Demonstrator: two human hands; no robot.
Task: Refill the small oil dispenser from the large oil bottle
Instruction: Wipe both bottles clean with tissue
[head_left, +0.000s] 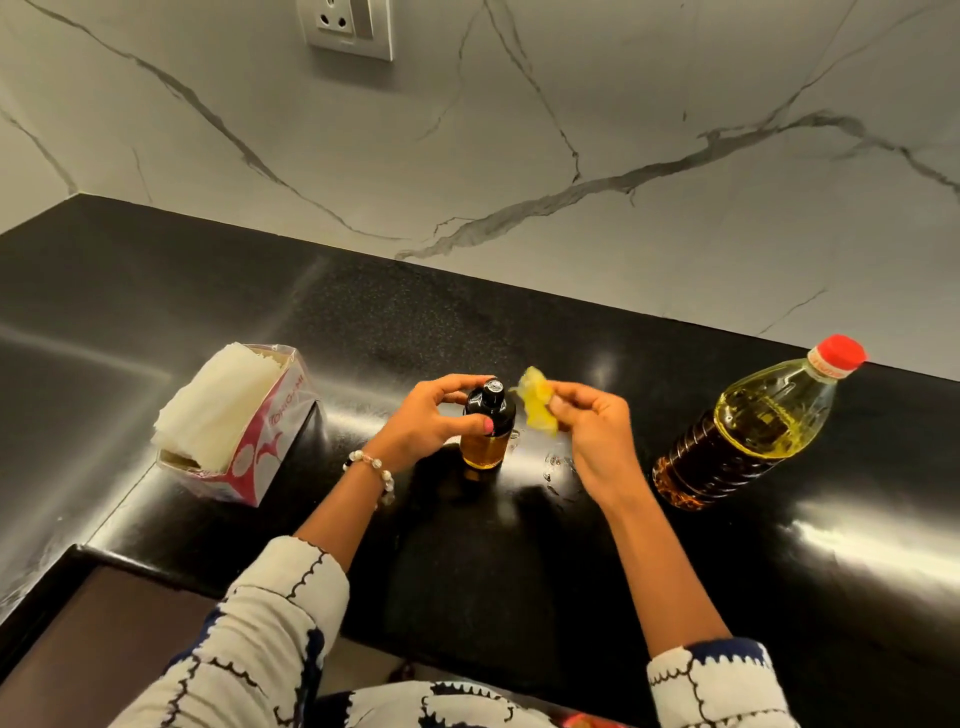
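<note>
The small oil dispenser (487, 431) stands upright on the black counter (467, 571), with a black top and amber oil in its lower part. My left hand (431, 415) wraps around its black upper part from the left. My right hand (592, 415) pinches a crumpled, oil-yellowed tissue (540, 400) just right of the dispenser's cap. The large oil bottle (748, 426) stands at the right with its red cap on, about half full of yellow oil, untouched.
An opened pack of white tissues (228, 421) lies at the left on the counter. Small wet smears (558, 467) show on the counter right of the dispenser. A marble wall (519, 156) with a socket (345, 26) rises behind.
</note>
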